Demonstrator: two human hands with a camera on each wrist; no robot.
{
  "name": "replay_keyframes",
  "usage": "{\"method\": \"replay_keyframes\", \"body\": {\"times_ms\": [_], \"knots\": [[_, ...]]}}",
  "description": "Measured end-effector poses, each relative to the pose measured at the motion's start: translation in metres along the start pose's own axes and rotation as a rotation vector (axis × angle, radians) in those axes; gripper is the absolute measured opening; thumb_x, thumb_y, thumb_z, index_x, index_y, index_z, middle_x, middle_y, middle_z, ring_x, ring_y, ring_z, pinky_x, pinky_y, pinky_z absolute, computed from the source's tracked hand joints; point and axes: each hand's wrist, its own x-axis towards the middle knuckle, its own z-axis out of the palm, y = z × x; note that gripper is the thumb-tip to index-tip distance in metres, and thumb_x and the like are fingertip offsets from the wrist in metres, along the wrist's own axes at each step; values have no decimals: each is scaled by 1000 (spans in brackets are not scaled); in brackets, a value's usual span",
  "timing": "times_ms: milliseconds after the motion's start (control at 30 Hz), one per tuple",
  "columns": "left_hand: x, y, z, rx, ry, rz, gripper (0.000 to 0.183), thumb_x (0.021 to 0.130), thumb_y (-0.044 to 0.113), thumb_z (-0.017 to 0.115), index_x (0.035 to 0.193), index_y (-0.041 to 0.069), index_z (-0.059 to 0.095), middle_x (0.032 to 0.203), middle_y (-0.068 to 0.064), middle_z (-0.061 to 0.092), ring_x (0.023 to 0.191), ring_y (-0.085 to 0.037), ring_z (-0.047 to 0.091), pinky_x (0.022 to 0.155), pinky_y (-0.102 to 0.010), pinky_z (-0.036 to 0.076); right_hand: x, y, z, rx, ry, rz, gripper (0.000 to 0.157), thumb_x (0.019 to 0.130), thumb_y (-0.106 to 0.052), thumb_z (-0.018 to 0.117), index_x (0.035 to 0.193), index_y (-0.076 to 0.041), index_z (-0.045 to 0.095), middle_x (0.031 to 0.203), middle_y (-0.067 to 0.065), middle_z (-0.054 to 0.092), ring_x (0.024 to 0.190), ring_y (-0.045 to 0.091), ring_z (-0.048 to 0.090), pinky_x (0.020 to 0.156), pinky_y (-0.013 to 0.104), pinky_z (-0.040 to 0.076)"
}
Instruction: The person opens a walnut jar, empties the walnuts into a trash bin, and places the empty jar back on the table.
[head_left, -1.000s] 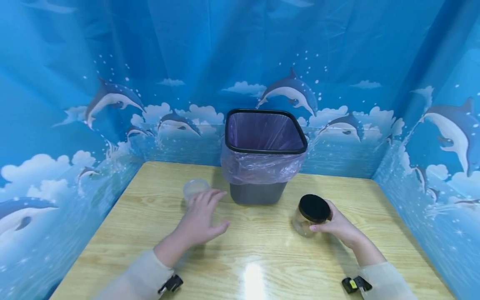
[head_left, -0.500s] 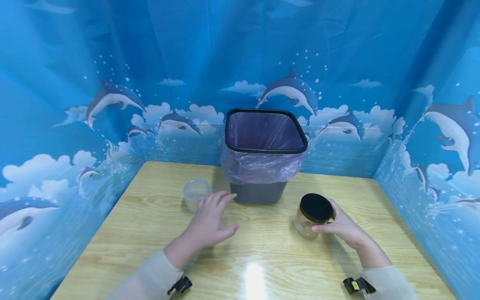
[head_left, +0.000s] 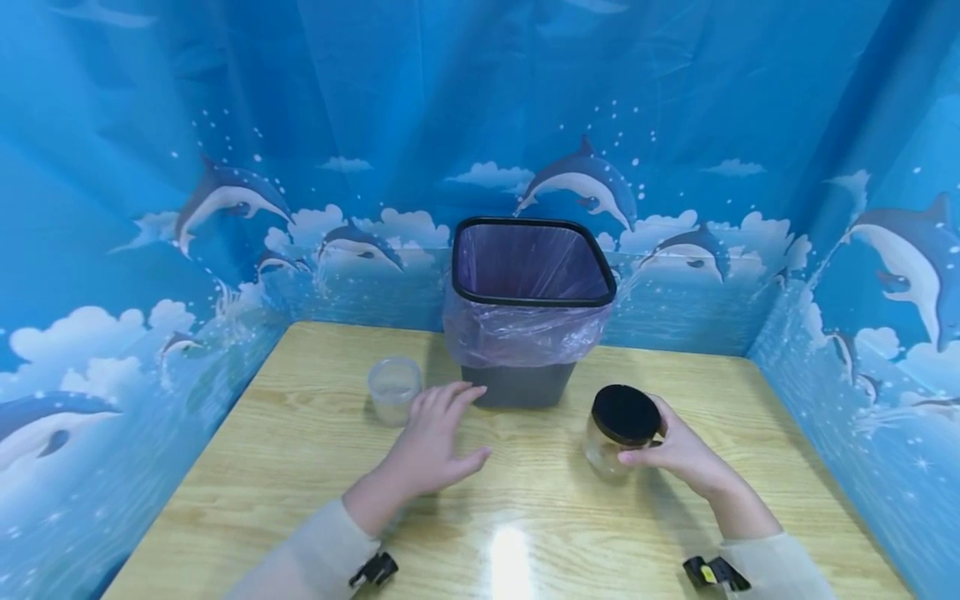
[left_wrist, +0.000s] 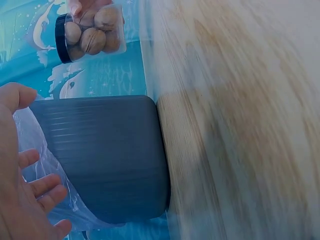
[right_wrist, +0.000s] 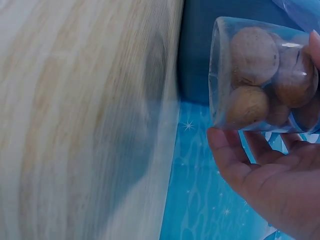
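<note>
My right hand [head_left: 682, 454] grips a clear jar [head_left: 606, 450] with a black lid, fingers on one side and thumb on the other. Inside the jar, several walnuts [right_wrist: 254, 55] show in the right wrist view. A gap shows between the jar's bottom and the tabletop in the left wrist view. My left hand [head_left: 427, 442] hovers over the table with fingers spread and relaxed, holding nothing. Just beyond its fingers stands a clear plastic cup [head_left: 394, 392], partly overlapped by the hand; its contents are too faint to make out.
A dark grey trash bin [head_left: 517, 387] with a black rim and a purple liner bag [head_left: 525, 337] stands at the table's back, between the hands. Blue dolphin-print curtains [head_left: 420, 100] enclose the wooden table [head_left: 315, 467] at the back and sides.
My left hand has moved right, away from the cup, so more of the cup shows. The right hand keeps its grip on the jar, shifting only slightly.
</note>
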Motion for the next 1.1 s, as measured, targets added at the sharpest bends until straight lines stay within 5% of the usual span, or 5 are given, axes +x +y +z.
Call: {"method": "replay_keyframes", "body": {"times_ms": [367, 1100], "knots": [[5, 6, 10, -30, 8, 12, 80, 77, 58, 59, 142, 20, 32, 139, -4, 36, 124, -23, 35, 101, -53, 23, 0, -11, 7, 28, -1, -39, 87, 71, -9, 79, 141, -19, 27, 139, 6, 33, 121, 19, 34, 87, 32, 43], [23, 32, 24, -53, 5, 24, 84, 77, 63, 56, 144, 21, 28, 140, 0, 34, 127, -16, 31, 104, -46, 22, 2, -25, 23, -46, 19, -85, 88, 66, -14, 83, 137, -20, 32, 132, 2, 42, 117, 11, 41, 90, 45, 38]]}}
